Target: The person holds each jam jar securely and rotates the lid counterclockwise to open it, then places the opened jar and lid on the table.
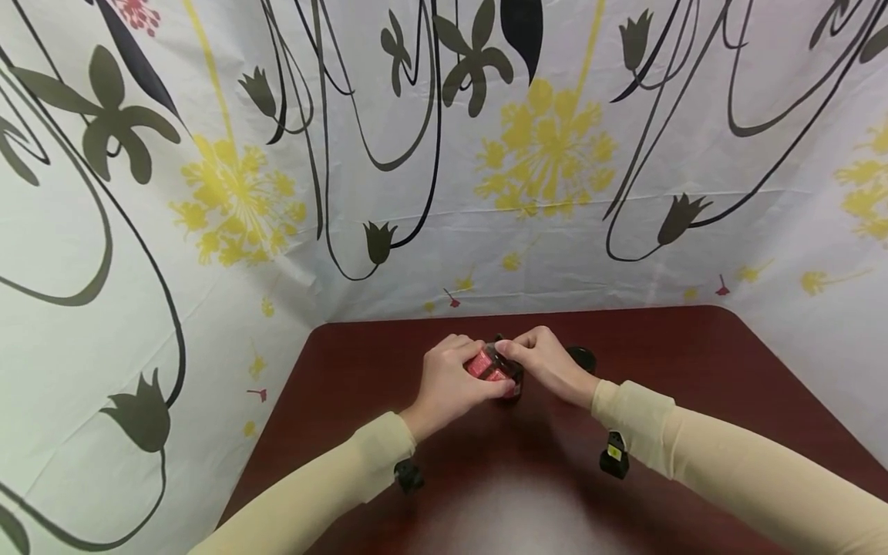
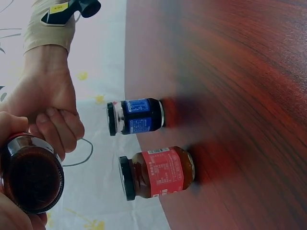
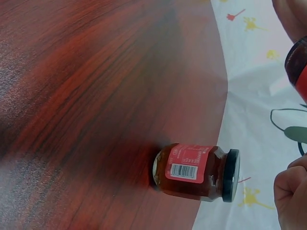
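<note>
In the head view my left hand (image 1: 452, 378) grips a glass jar with a red label (image 1: 488, 365), fingers over one side and thumb across the other. The left wrist view shows the jar's dark round bottom (image 2: 33, 175). My right hand (image 1: 544, 362) has its fingers curled, with thumb and forefinger pinched at the jar's top end. Those fingers hide the lid part, and I cannot tell just what they pinch. The jar is held up off the table, its red side (image 3: 302, 85) cut off by the right wrist view's edge.
Two more jars stand upright on the dark red table (image 1: 361, 378): one with a blue label (image 2: 139, 116) and one with a red label (image 2: 165, 172), both black-lidded. The latter's lid (image 1: 581, 358) shows behind my right hand. A patterned cloth (image 1: 430, 254) surrounds the table.
</note>
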The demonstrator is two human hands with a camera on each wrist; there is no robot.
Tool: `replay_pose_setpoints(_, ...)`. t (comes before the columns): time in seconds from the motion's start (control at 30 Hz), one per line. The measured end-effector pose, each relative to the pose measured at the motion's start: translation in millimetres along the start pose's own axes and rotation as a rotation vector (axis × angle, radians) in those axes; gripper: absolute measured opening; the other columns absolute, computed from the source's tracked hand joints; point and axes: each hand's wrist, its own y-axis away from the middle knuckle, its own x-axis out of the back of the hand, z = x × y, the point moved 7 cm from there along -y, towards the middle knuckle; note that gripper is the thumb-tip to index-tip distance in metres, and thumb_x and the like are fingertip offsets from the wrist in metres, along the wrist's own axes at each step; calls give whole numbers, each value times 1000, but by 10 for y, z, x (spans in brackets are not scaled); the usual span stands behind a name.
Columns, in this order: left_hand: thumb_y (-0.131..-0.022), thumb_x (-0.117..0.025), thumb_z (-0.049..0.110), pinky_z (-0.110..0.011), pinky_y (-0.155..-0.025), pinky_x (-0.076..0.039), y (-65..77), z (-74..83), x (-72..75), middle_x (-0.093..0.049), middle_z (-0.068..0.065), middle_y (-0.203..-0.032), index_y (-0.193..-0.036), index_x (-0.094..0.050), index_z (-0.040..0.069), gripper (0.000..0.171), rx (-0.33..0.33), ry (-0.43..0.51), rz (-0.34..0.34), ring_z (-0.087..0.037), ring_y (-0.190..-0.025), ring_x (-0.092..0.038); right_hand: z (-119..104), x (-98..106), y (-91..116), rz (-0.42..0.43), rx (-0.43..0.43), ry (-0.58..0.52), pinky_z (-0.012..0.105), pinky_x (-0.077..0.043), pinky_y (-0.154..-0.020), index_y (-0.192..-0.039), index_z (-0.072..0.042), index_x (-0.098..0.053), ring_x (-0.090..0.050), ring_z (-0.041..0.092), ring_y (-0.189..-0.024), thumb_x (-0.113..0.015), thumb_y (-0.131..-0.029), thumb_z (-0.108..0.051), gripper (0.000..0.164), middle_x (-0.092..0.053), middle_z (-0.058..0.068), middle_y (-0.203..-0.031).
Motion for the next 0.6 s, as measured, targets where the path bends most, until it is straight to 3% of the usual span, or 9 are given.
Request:
replay_pose_setpoints(0.2, -66, -92, 49, -17, -61, -44, 0, 22, 9, -60, 10, -79, -101, -79, 13, 53, -23, -3, 5, -5, -78, -50, -7, -19, 17, -7, 30, -13, 30, -39, -50, -62, -16, -72, -46, 16, -53, -53, -102, -44, 52, -60, 5, -57)
replay_pose_setpoints(0.37, -62, -95, 44, -18, -60, -44, -9, 32, 25, -60, 11, -78, -98, -79, 13, 50, -30, 17, 19, -5, -76, -50, -48, -23, 17, -16, 66, -24, 33, -48, -54, -65, -17, -74, -56, 21, -58, -53, -102, -42, 50, -66, 4, -62)
replay_pose_setpoints(0.6, -66, -91, 52, -18, -61, -43, -17, 12, 28, -58, 14, -78, -98, -79, 15, 51, -14, 22, -16, -3, -75, -49, -105, -23, 28, -32, 76, -40, 35, -49, -56, -66, -16, -74, -60, 35, -64, -52, -104, -34, 47, -68, 5, -65)
